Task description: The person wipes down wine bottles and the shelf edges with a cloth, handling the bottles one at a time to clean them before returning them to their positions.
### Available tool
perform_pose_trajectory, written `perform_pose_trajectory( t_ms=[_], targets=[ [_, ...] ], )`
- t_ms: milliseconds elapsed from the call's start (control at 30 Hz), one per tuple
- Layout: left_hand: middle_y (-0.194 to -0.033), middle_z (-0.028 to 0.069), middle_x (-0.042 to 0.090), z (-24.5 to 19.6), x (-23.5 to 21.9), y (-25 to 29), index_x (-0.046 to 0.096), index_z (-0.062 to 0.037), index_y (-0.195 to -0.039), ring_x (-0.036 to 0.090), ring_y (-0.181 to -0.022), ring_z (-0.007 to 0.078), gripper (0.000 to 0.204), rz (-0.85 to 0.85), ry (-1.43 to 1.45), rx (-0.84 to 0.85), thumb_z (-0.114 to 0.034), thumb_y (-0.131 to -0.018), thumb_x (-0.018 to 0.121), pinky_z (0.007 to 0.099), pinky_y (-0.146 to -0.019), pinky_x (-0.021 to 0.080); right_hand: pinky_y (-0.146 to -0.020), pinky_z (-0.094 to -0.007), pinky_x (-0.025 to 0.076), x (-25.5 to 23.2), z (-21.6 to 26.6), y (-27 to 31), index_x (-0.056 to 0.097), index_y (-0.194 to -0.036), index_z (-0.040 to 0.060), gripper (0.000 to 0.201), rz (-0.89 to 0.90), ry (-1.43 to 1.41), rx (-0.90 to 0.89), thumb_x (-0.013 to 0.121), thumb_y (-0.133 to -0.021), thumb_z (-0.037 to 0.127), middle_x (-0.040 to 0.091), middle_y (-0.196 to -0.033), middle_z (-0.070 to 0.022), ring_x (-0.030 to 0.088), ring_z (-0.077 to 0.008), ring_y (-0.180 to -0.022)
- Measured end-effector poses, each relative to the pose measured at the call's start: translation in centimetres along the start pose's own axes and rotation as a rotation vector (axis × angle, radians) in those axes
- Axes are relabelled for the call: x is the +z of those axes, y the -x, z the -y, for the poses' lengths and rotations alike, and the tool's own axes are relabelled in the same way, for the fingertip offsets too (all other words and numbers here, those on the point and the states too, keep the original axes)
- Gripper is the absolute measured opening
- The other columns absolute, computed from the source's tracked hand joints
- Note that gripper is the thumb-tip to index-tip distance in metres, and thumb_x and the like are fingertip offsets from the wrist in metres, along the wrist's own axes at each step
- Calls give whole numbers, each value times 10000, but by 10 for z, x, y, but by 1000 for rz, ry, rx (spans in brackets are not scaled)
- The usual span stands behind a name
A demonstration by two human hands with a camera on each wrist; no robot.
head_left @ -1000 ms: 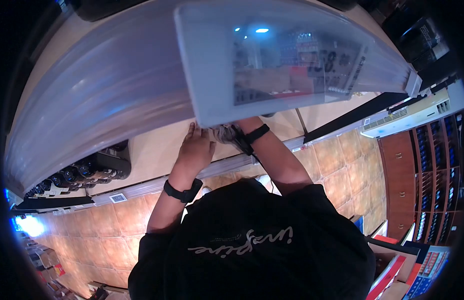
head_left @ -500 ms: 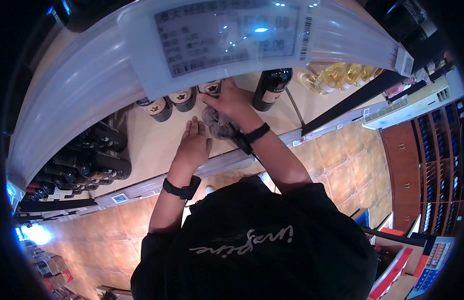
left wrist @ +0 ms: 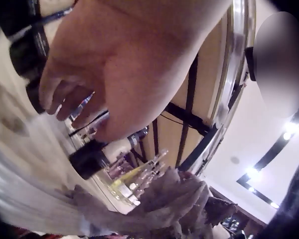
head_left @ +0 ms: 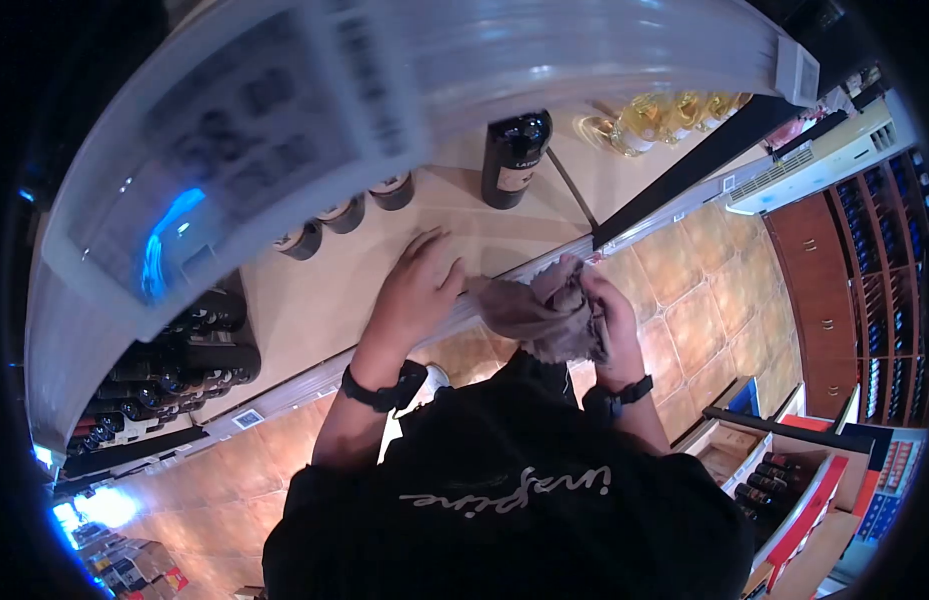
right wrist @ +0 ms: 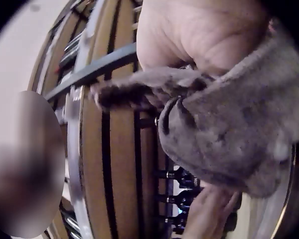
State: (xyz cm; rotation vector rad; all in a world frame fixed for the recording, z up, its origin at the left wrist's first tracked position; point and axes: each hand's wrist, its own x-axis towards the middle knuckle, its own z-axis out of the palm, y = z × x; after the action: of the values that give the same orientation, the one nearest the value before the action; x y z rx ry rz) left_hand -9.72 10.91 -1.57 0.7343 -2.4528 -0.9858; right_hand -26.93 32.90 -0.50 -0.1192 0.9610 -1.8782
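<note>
- One grey cloth (head_left: 540,312).
- Two hands: the left hand (head_left: 417,290) and the right hand (head_left: 610,325).
- Two wristbands, one on each wrist.
- One dark bottle (head_left: 512,158) standing alone on the shelf (head_left: 315,300).
- Three more dark bottles in a row to its left.
- One large price tag (head_left: 225,150) overhead.

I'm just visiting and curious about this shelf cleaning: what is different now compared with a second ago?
The right hand has pulled back off the shelf toward the person's chest, bringing the grey cloth bunched in its grip; earlier it reached in among the bottles. The head camera also swung, so the price tag now sits further left. The left hand stays resting flat on the shelf, and the dark bottle stands where it was.
</note>
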Motion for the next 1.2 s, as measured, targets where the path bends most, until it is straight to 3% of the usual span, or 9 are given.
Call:
perform_pose_trajectory(
  t_ms=[267, 300, 433, 533, 567, 667, 800, 1000, 1200],
  targets=[
    [-1610, 267, 309, -46, 73, -96, 172, 21, -1588, 426, -1457, 382, 1066, -381, 280, -15, -268, -845, 880, 501, -1190, 380, -1035, -407, 501, -95, 25, -32, 575, -1320, -37, 446, 312, -235, 138, 482, -909, 108, 645, -1181, -168, 643, -310, -1119],
    [-1553, 251, 388, -49, 81, -105, 147, 37, -1584, 461, -1428, 340, 1129, -425, 264, -52, -275, -810, 908, 453, -1180, 392, -1028, -411, 503, -103, 34, -42, 578, -1309, -35, 449, 387, -251, 149, 476, -896, 108, 644, -1165, -167, 642, -311, -1109],
    [-1480, 229, 459, -57, 107, -129, 227, 50, -1548, 520, -1358, 294, 1076, -498, 383, 9, -215, -775, 926, 386, -1125, 440, -1036, -404, 501, -72, 77, -33, 588, -1285, -45, 423, 403, -279, 277, 471, -910, 111, 650, -1198, -179, 633, -304, -1154],
    [-1388, 183, 548, -77, 115, -130, 296, 33, -1493, 575, -1283, 251, 969, -582, 409, -60, -199, -785, 915, 367, -1086, 466, -1045, -398, 503, -91, 80, -24, 589, -1294, -51, 394, 247, -26, 393, 469, -947, 92, 652, -1238, -177, 643, -290, -1159],
    [-1363, 175, 565, -79, 117, -133, 316, 32, -1471, 586, -1266, 246, 933, -587, 414, -75, -193, -788, 911, 365, -1081, 469, -1048, -373, 506, -103, 86, -28, 611, -1278, -54, 349, 417, -74, 525, 496, -974, 72, 662, -1251, -158, 655, -256, -1152],
    [-1312, 156, 598, -77, 122, -136, 366, 27, -1416, 609, -1227, 232, 843, -596, 417, -123, -175, -796, 900, 361, -1066, 477, -1037, -343, 512, -141, 95, -31, 645, -1238, -54, 311, 377, 91, 634, 526, -974, 63, 677, -1234, -137, 663, -226, -1135],
    [-1306, 144, 597, -67, 127, -142, 394, 18, -1387, 611, -1213, 226, 808, -595, 500, -126, -167, -785, 901, 368, -1050, 484, -1042, -309, 502, -150, 108, -23, 654, -1265, -44, 302, 455, 399, 576, 506, -1028, 70, 689, -1213, -116, 658, -191, -1149],
    [-1291, 137, 586, -49, 140, -140, 406, -2, -1388, 614, -1193, 237, 834, -767, 452, -80, -176, -751, 915, 372, -1029, 492, -1088, -293, 441, -166, 88, -23, 667, -1280, -14, 280, 662, 398, 401, 520, -1069, 98, 649, -1269, -88, 623, -184, -1186],
    [-1273, 143, 602, -46, 112, -105, 417, -19, -1388, 624, -1185, 242, 829, -777, 420, -150, -174, -738, 908, 375, -1025, 495, -1064, -298, 435, -177, 54, -28, 658, -1313, 34, 279, 839, 882, 174, 561, -1079, 152, 600, -1292, -80, 596, -190, -1136]
  ],
)
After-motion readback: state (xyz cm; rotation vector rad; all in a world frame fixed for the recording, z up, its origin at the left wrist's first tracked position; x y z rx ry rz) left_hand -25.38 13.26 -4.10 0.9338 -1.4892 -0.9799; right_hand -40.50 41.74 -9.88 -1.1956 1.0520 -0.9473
